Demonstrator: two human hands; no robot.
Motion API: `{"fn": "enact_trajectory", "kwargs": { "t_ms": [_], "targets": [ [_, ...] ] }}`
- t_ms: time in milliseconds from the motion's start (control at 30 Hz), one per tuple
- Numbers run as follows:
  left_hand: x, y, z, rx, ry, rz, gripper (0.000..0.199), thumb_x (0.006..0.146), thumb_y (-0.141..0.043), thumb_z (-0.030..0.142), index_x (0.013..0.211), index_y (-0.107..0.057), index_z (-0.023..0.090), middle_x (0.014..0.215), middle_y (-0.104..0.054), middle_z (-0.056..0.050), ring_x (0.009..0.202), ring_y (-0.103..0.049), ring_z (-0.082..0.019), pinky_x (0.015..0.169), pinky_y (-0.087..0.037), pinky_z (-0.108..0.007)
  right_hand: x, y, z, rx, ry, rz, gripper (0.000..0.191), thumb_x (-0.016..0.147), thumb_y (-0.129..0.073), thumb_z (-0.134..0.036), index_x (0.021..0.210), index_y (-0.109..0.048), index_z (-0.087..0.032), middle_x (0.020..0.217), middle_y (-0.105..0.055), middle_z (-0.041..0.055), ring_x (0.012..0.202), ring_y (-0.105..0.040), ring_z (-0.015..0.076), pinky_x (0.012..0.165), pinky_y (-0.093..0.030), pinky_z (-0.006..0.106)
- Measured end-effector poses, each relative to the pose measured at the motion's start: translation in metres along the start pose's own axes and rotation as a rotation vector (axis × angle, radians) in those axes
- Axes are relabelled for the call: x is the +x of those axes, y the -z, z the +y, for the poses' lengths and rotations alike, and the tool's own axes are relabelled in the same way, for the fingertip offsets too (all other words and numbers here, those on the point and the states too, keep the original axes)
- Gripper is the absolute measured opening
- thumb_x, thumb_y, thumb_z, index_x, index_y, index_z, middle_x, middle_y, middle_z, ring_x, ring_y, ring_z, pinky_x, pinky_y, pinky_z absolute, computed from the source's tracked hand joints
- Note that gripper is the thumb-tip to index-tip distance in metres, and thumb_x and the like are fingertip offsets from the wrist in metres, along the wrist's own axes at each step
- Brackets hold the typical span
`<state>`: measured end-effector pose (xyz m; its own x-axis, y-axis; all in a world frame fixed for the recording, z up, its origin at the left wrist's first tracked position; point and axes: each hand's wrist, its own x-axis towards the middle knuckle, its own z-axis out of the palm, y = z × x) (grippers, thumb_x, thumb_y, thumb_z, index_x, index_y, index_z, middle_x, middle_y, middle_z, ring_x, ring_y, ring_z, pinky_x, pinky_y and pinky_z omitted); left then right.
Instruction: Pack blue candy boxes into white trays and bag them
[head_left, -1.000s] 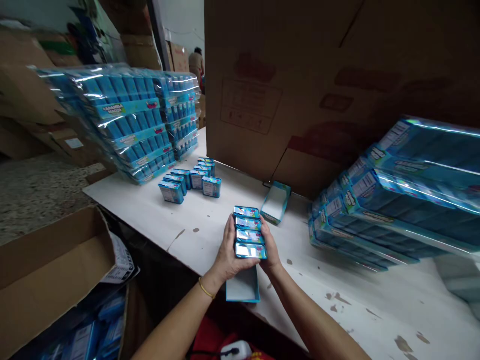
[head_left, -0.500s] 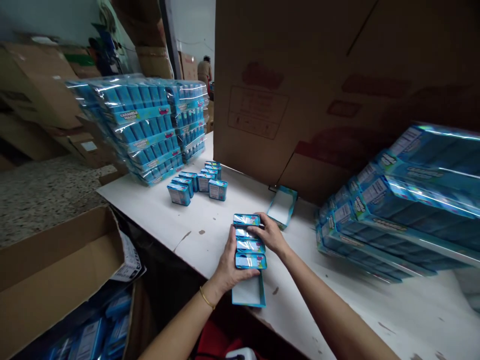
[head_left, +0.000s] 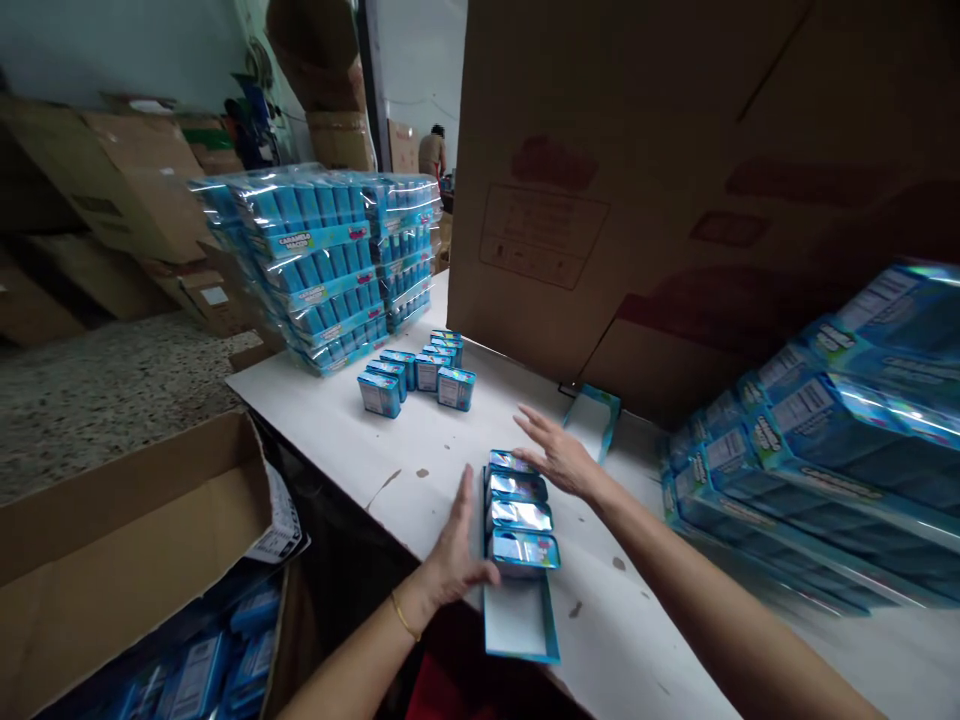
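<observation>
Several blue tins stand in a row inside a shallow blue display tray at the table's front edge; the tray's near end shows its bare white bottom. My left hand is open beside the row's left side, thumb pointing toward the nearest tin. Over the far end of the row is my right hand, fingers spread and holding nothing; whether a fingertip touches the farthest tin I cannot tell. Farther back on the table, a loose group of similar tins stands upright. A second tray, bare inside, lies behind my right hand.
Wrapped stacks of filled trays stand at the back left and the right. A large cardboard box rises behind the table. At lower left, an open carton sits by more blue packs. A person is far off.
Both hands have let go of the row of tins and opened. My right hand has lifted up and away, my left hand has drawn off to the left. The view has shifted slightly.
</observation>
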<state>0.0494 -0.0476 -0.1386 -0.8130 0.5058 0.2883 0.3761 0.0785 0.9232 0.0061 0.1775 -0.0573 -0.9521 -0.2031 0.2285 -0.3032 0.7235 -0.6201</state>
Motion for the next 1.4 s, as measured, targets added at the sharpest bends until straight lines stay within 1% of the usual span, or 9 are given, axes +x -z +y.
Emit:
{"fn": "enact_trajectory", "kwargs": {
  "t_ms": [67, 167, 300, 400, 600, 800, 1000, 1133, 1400],
  "targets": [
    [0.022, 0.041, -0.005, 0.105, 0.043, 0.235, 0.086, 0.076, -0.04, 0.062, 0.14, -0.004, 0.017, 0.147, -0.006, -0.014, 0.135, -0.007, -0.026, 0.109, -0.01, -0.045, 0.035, -0.001, -0.004, -0.112, 0.004, 0.042, 0.051, 0.079, -0.054, -0.041, 0.126, -0.046, -0.024, 0.137, -0.036, 0.0046, 0.123, -0.036, 0.0242, 0.102, -0.028, 0.042],
    [0.067, 0.121, -0.017, 0.384, 0.222, 0.638, 0.091, 0.072, -0.059, 0.045, 0.136, -0.009, 0.004, 0.143, -0.014, -0.022, 0.133, -0.013, -0.029, 0.109, -0.011, -0.042, 0.093, -0.018, -0.007, -0.204, -0.085, 0.046, 0.055, 0.079, -0.056, -0.034, 0.129, -0.04, -0.019, 0.138, -0.034, 0.0079, 0.125, -0.033, 0.0223, 0.103, -0.028, 0.038],
    [0.112, 0.202, -0.045, 0.41, 0.294, 0.62, 0.1, 0.064, -0.068, 0.032, 0.133, -0.006, -0.005, 0.139, -0.017, -0.029, 0.129, -0.019, -0.036, 0.104, -0.017, -0.045, 0.148, -0.051, -0.01, -0.359, -0.247, -0.046, 0.062, 0.08, -0.056, -0.032, 0.133, -0.03, -0.014, 0.139, -0.029, 0.0128, 0.127, -0.029, 0.0219, 0.101, -0.029, 0.033],
    [0.123, 0.221, -0.069, 0.299, 0.313, 0.522, 0.1, 0.061, -0.068, 0.031, 0.132, -0.007, -0.005, 0.13, -0.032, -0.031, 0.121, -0.034, -0.036, 0.096, -0.03, -0.045, 0.162, -0.069, -0.018, -0.433, -0.298, -0.105, 0.054, 0.081, -0.054, -0.025, 0.129, -0.034, -0.014, 0.128, -0.041, 0.0151, 0.114, -0.046, 0.0251, 0.089, -0.04, 0.035],
    [0.117, 0.212, -0.089, 0.303, 0.261, 0.503, 0.071, 0.054, -0.072, 0.034, 0.115, -0.045, 0.01, 0.114, -0.049, -0.021, 0.1, -0.053, -0.035, 0.082, -0.04, -0.046, 0.146, -0.084, -0.051, -0.511, -0.267, -0.187, 0.027, 0.08, -0.049, -0.02, 0.107, -0.051, -0.014, 0.108, -0.053, 0.0137, 0.093, -0.057, 0.0259, 0.075, -0.045, 0.034],
    [0.073, 0.196, -0.063, 0.065, 0.24, 0.376, 0.043, 0.066, -0.062, 0.034, 0.101, -0.046, 0.015, 0.096, -0.058, -0.008, 0.093, -0.055, -0.023, 0.081, -0.044, -0.035, 0.115, -0.081, -0.068, -0.532, -0.245, -0.234, 0.026, 0.08, -0.045, -0.021, 0.104, -0.053, -0.015, 0.105, -0.055, 0.0122, 0.09, -0.058, 0.0251, 0.072, -0.044, 0.032],
    [0.001, 0.141, -0.024, 0.064, 0.274, 0.245, 0.039, 0.066, -0.063, 0.031, 0.099, -0.048, 0.017, 0.091, -0.058, -0.003, 0.088, -0.057, -0.018, 0.082, -0.047, -0.034, 0.087, -0.078, -0.089, -0.486, -0.107, -0.355, 0.027, 0.077, -0.052, -0.022, 0.103, -0.056, -0.019, 0.106, -0.057, 0.0087, 0.094, -0.056, 0.022, 0.074, -0.042, 0.026],
    [-0.027, 0.105, -0.009, 0.083, 0.21, 0.288, 0.049, 0.067, -0.062, 0.03, 0.111, -0.044, 0.018, 0.119, -0.047, -0.009, 0.107, -0.05, -0.021, 0.087, -0.046, -0.036, 0.059, -0.079, -0.113, -0.451, 0.0, -0.472, 0.023, 0.077, -0.053, -0.023, 0.099, -0.059, -0.02, 0.101, -0.06, 0.0078, 0.091, -0.057, 0.0211, 0.073, -0.042, 0.026],
    [-0.046, 0.089, -0.015, 0.042, 0.233, 0.17, 0.072, 0.072, -0.057, 0.029, 0.134, -0.024, 0.017, 0.13, -0.044, -0.012, 0.12, -0.042, -0.024, 0.103, -0.03, -0.042, -0.007, -0.116, -0.129, -0.426, 0.143, -0.17, 0.086, 0.06, -0.067, -0.055, 0.125, -0.034, -0.009, 0.111, -0.048, 0.0165, 0.102, -0.044, 0.0298, 0.084, -0.041, 0.042]
  ]
}}
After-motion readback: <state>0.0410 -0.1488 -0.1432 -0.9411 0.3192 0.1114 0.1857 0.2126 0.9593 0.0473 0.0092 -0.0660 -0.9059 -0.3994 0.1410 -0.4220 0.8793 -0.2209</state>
